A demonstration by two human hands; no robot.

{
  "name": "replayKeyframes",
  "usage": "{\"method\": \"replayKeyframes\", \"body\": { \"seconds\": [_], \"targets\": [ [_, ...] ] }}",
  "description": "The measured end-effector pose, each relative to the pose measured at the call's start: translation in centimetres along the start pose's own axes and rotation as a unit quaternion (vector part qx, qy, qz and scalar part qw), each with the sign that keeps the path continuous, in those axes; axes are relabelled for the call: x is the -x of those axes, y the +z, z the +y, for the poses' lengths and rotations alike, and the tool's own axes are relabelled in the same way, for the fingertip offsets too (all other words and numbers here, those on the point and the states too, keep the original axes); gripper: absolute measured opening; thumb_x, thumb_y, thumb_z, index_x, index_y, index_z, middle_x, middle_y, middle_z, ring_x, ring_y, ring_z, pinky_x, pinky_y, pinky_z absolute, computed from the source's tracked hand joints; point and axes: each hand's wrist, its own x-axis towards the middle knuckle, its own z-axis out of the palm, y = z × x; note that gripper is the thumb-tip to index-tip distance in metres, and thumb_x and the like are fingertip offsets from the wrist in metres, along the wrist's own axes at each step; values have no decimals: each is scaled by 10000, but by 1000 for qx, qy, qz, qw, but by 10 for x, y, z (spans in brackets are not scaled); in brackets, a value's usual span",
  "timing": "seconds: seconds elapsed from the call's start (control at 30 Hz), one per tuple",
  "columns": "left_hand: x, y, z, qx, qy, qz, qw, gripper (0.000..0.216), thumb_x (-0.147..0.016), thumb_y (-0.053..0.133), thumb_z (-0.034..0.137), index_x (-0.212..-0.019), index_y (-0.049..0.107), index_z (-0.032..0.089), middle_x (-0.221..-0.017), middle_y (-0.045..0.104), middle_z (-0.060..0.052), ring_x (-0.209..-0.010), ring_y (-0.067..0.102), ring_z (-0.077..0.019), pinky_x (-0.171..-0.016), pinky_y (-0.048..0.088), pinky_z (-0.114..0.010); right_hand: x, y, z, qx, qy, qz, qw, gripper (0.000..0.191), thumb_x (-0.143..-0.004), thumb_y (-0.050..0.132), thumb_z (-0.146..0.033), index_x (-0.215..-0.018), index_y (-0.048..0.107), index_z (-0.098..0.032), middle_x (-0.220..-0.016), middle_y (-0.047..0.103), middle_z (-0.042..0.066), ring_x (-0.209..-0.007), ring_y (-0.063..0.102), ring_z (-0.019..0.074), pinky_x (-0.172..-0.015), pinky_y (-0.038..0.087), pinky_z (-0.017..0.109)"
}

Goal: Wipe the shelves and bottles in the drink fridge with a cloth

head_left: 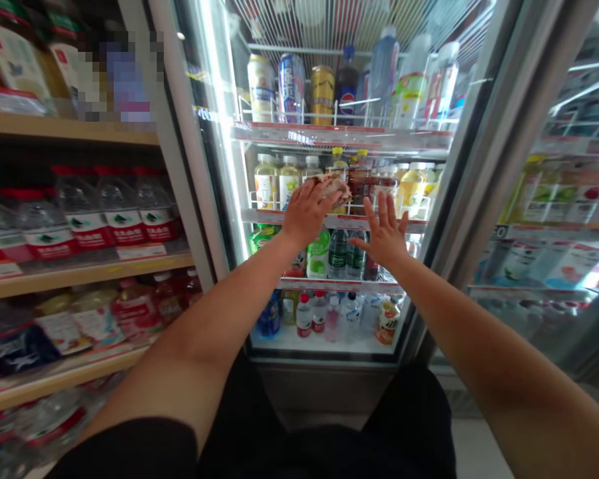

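Head view: my left hand (304, 211) grips crumpled cloth (343, 189), likely light, soft, best bunched mid-fold; right hand (387, 234) spread, empty.

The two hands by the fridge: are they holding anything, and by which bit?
The left hand holds what looks like a crumpled cloth, by its lower left part in the picture. The right hand holds nothing.

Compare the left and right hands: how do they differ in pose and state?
The left hand has a crumpled cloth at its fingers; the right hand holds nothing. The left hand's fingers lie closer together; the right hand's are spread. Both are raised before the cooler.
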Motion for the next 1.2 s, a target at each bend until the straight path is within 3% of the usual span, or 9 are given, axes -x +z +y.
{"method": "replayKeyframes", "body": {
  "seconds": [0.2, 0.33, 0.77, 1.2],
  "targets": [
    [-3, -2, 3, 0, -35, 6, 999, 498, -976, 472, 140, -1447, 532, 291, -1578, 448, -68, -1457, 393, -328, -1168, 391, -530, 2, 1, -1, 5, 2, 1, 1000, 1128, -917, 606, -552, -1553, -297, -322, -1715, -140, 92, -1571, -43, 402, -1184, 83, 745],
    [-3, 0, 9, 4, -12, -14, 1000, 484, -989, 450, 145, -1442, 541, 290, -1575, 454, -73, -1458, 395, -326, -1163, 392, -521, 2, 0, -2, 17, 6, -3, 1000, 1102, -930, 584, -550, -1560, -288, -307, -1716, -130, 105, -1574, -49, 388, -1183, 96, 742],
    [1, 10, 13, -2, 27, 8, 1000, 476, -986, 452, 151, -1426, 547, 307, -1554, 486, -52, -1439, 422, -310, -1162, 404, -519, 5, 3, -2, -1, 5, 4, 1000, 1082, -934, 574, -558, -1570, -267, -313, -1721, -88, 110, -1574, -43, 388, -1185, 70, 739],
    [-5, 5, 15, -10, 9, 4, 1000, 467, -988, 461, 154, -1424, 558, 290, -1546, 497, -54, -1430, 432, -314, -1153, 411, -507, 6, 3, -2, -2, 7, 1, 1000, 1082, -933, 581, -546, -1571, -262, -314, -1722, -90, 102, -1575, -39, 383, -1189, 76, 735]
  ]
}}
